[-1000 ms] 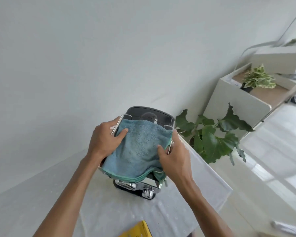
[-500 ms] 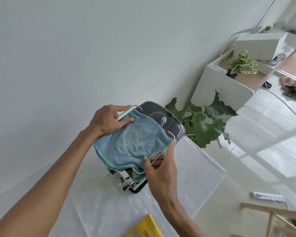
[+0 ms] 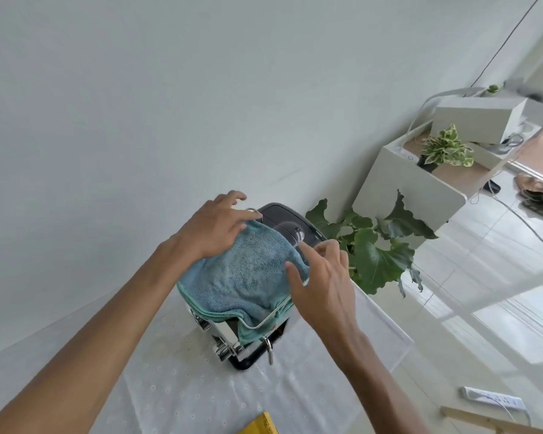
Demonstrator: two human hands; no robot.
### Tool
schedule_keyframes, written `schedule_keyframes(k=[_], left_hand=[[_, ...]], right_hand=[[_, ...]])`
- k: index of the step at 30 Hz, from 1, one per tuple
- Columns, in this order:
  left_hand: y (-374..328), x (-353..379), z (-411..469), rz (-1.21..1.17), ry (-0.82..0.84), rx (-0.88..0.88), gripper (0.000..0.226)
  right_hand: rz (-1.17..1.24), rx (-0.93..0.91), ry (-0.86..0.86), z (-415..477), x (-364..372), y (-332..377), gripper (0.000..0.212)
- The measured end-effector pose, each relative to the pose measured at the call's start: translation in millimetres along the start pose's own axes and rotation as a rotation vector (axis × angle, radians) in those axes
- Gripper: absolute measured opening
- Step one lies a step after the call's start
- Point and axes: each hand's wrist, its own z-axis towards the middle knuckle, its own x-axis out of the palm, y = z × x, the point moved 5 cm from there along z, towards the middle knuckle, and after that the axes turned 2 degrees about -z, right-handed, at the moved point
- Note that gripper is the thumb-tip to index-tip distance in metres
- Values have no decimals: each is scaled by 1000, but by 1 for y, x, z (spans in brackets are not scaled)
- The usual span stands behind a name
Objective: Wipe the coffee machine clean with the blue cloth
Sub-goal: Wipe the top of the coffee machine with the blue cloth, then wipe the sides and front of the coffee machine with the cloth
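The coffee machine (image 3: 282, 220), chrome with a dark lid at the back, stands on a white-clothed table (image 3: 201, 386). The blue cloth (image 3: 242, 277) lies spread over its top, inside the wire rail, with one corner hanging down the front. My left hand (image 3: 213, 227) rests on the cloth's far left corner, fingers spread and pressing down. My right hand (image 3: 323, 283) is at the cloth's right edge by the rail, fingers apart, thumb touching the cloth, holding nothing.
A leafy green plant (image 3: 376, 245) stands just right of the machine. A white cabinet (image 3: 414, 189) with a small potted plant (image 3: 445, 151) is behind it. A yellow object (image 3: 261, 426) lies at the table's near edge. A power strip (image 3: 492, 400) lies on the floor.
My right hand let go of the rail and cloth edge and opened, lifting toward the back right corner. My left hand's fingers spread flatter on the cloth. The view shifted slightly.
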Motion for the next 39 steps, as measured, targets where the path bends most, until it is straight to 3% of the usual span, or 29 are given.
schedule_keyframes(k=[3,9,12,16,21,28,39], left_hand=[[-3,5,13,80,135,-20,37],[-14,2,16,188,102,43,22],[-23,-12,10,88,39,89,10],[-18,-43,-3,-200,-14,-87,14],[-39,-96,-27,-532,-235,-194,15],[-93,-132,-51,-699,-559,-201,13],[-177,-111,-47,-652,-782,-316,12]], right_hand=[[-111,9,96,16,12,-3,30],[-2,-11,31,20,17,-9,21],[67,-40,-3,19,15,-6,14],[313,-63,23,25,-3,-8,10],[579,-116,-44,47,-57,-10,13],[568,-356,23,91,-126,-18,16],[627,-600,82,123,-176,-65,22]])
